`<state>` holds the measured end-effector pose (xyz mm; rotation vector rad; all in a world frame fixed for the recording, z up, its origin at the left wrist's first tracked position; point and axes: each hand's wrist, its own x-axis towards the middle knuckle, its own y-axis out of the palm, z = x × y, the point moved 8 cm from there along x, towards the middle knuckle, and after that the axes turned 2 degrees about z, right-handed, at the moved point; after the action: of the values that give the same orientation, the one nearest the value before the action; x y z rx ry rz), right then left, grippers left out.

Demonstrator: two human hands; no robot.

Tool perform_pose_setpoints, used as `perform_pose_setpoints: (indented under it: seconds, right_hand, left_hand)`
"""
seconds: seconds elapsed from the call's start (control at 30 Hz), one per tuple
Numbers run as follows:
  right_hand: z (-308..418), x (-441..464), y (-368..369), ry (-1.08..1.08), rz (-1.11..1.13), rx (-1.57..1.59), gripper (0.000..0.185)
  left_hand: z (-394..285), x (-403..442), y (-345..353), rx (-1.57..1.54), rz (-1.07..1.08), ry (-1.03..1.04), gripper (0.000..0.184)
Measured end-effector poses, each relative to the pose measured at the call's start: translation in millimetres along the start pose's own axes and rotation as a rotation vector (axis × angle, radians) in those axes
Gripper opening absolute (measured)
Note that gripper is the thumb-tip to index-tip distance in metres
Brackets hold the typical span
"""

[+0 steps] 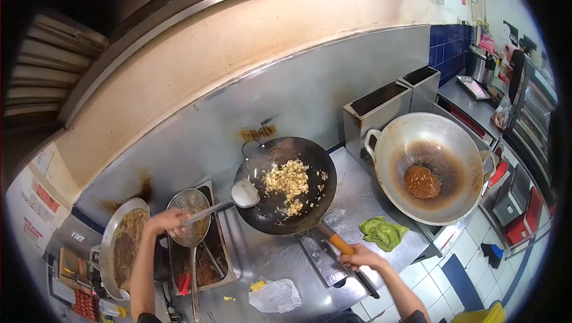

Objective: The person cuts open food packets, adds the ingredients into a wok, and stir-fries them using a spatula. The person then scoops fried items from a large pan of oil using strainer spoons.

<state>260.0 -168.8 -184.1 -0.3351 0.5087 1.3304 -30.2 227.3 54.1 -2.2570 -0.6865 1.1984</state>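
My left hand (167, 222) is closed round the handle of a ladle (245, 194), whose bowl is at the left inside of a black wok (316, 219). Scrambled egg pieces (287, 181) lie in the middle of that wok, with small bits scattered around them. With my right hand (362, 257) I grip the wok's wooden handle (335, 238), which points down and right. Just below my left hand, a round strainer (192, 236) rests over a rectangular metal tray (233, 270) of dark contents, its long handle toward me.
A big metal wok (387, 186) with brown sauce (422, 182) stands at right. A green cloth (383, 233) and a crumpled plastic bag (274, 296) lie on the steel counter (256, 263). At left is a wide pan (107, 263) of brown liquid.
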Motion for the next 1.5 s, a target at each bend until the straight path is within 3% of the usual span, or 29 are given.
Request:
perform_pose_setpoints:
  seconds: [0.07,0.13,0.23,0.3,0.37,0.43,0.53,0.63,0.8,0.93,1.03,1.1,1.17,1.23,1.27,1.3,1.37,1.4,1.5]
  right_hand:
    - [15.6,-3.9,-44.8,0.023,-0.134,-0.264,0.034]
    - [35.3,-8.3,-76.1,0.146,-0.166,-0.376,0.034]
    - [58.8,2.2,-122.5,0.263,-0.122,-0.583,0.029]
    - [79.1,9.0,-158.7,0.241,-0.275,-0.877,0.026]
    - [98.7,8.5,-182.8,0.319,-0.280,-0.882,0.030]
    - [115.7,18.9,-205.5,0.392,-0.316,-1.133,0.040]
    - [143.7,30.9,-216.2,0.421,-0.311,-1.204,0.042]
    - [154.2,35.1,-230.7,0.417,-0.364,-1.188,0.040]
    - [154.4,40.1,-234.5,0.422,-0.361,-1.249,0.033]
    - [156.0,36.4,-229.6,0.412,-0.386,-1.253,0.030]
    - [147.7,28.7,-224.7,0.412,-0.398,-1.234,0.033]
    - [146.1,14.6,-207.5,0.344,-0.432,-1.214,0.040]
    - [145.3,-7.4,-180.3,0.129,-0.480,-1.197,0.045]
    - [108.0,-16.4,-159.9,0.257,-0.416,-1.009,0.038]
    - [66.3,6.6,-170.7,0.069,-0.306,-1.050,0.038]
    - [89.7,-23.1,-124.3,-0.099,-0.439,-0.996,0.039]
    - [52.4,8.4,-75.1,-0.151,-0.135,-0.693,0.031]
    - [34.7,24.0,-50.6,-0.141,0.010,-0.531,0.028]
    - [-34.2,57.1,1.9,-0.147,-0.128,-0.259,0.025]
  left_hand:
    - [-8.3,23.6,-0.7,0.055,0.263,-0.006,0.030]
    - [1.1,112.0,7.9,0.141,0.364,0.175,0.030]
    - [-55.0,123.9,35.9,-0.025,0.334,0.248,0.031]
    - [-77.7,107.2,21.8,0.023,0.225,0.220,0.031]
    - [-79.1,92.7,-12.1,0.137,0.221,0.198,0.029]
    - [-88.1,113.7,-38.3,0.251,0.220,0.184,0.031]
    - [-77.5,155.7,-33.7,0.308,0.303,0.154,0.033]
    - [-123.4,163.4,-0.6,0.174,0.375,0.177,0.036]
    - [-151.7,169.7,-60.6,0.341,0.242,0.114,0.031]
    - [-204.5,163.1,-10.4,0.487,0.311,0.315,0.031]
    - [-234.2,103.7,28.5,0.607,0.249,0.452,0.031]
    - [-243.7,32.6,49.5,1.017,-0.089,0.761,0.033]
    - [-211.2,-26.7,81.0,0.993,-0.209,0.569,0.034]
    - [-153.3,-65.2,114.9,0.916,-0.329,0.530,0.033]
    - [-115.0,-73.7,132.1,0.724,-0.370,0.530,0.034]
    - [-78.0,-81.5,149.8,0.549,-0.411,0.482,0.040]
    - [10.8,-49.9,215.0,0.194,-0.344,0.319,0.042]
    - [33.4,-36.8,252.0,-0.003,-0.349,0.507,0.040]
    - [28.6,-45.9,293.5,-0.295,-0.613,0.521,0.040]
